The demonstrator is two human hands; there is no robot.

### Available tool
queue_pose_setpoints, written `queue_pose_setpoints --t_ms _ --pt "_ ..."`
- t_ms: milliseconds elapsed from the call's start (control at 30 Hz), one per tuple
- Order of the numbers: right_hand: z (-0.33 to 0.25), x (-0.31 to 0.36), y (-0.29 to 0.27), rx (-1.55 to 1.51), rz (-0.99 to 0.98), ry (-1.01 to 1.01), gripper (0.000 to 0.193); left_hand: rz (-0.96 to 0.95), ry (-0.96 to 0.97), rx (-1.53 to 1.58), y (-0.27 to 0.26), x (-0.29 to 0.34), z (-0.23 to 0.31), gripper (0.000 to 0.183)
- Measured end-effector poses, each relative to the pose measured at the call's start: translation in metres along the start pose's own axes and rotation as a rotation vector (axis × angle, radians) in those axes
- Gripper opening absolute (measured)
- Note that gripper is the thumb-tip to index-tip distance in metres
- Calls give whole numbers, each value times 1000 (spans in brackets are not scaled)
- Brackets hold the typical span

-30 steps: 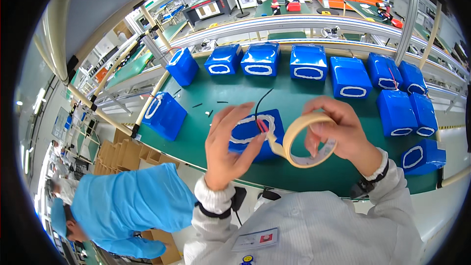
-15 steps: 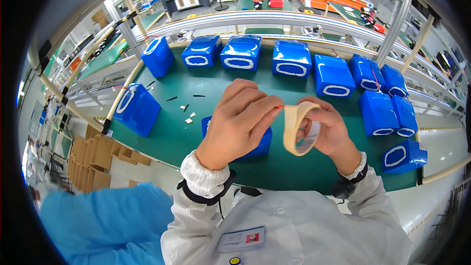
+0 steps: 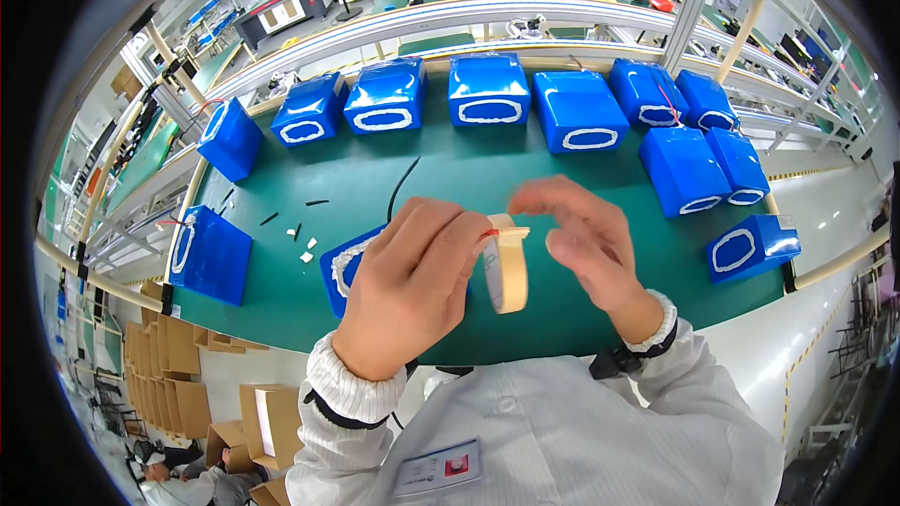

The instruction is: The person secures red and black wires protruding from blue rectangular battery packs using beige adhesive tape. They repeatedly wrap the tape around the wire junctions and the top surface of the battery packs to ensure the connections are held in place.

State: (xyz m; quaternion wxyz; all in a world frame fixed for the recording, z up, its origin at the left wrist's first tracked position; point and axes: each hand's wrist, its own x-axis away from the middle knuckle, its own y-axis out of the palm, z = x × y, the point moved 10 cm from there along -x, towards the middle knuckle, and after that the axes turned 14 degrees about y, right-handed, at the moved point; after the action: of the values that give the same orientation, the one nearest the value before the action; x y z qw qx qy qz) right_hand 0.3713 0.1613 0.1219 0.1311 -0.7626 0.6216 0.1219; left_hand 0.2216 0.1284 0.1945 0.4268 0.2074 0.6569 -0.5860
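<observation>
My left hand is closed, its thumb and fingers pinching a thin red wire. From the tape at that wire hangs a roll of cream masking tape, close by the fingertips. My right hand is off to the right of the roll, fingers apart and a little blurred, holding nothing. Beneath my left hand sits a blue-wrapped battery pack with a white ring on its face, mostly covered by the hand. A black cable curves up behind the hand.
Similar blue packs line the far side of the green table, with more at the right and left. Black and white scraps lie left of my hands. Cardboard boxes and a person are at lower left.
My right hand has let go of the tape roll and drawn away with its fingers open. The roll now hangs at my left fingertips. A blue-clothed person has left the lower-left view.
</observation>
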Motion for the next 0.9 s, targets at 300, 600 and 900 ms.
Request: queue_pose_setpoints --t_ms 300,600,900 --pt "-87 3 34 824 -21 -589 25 -19 38 15 4 -2 3 13" --pt "-95 13 63 1231 -8 -885 26 8 15 21 -1 1 2 12" --pt "-96 -21 67 1139 -416 -604 16 31 -105 87 -8 6 -7 20"
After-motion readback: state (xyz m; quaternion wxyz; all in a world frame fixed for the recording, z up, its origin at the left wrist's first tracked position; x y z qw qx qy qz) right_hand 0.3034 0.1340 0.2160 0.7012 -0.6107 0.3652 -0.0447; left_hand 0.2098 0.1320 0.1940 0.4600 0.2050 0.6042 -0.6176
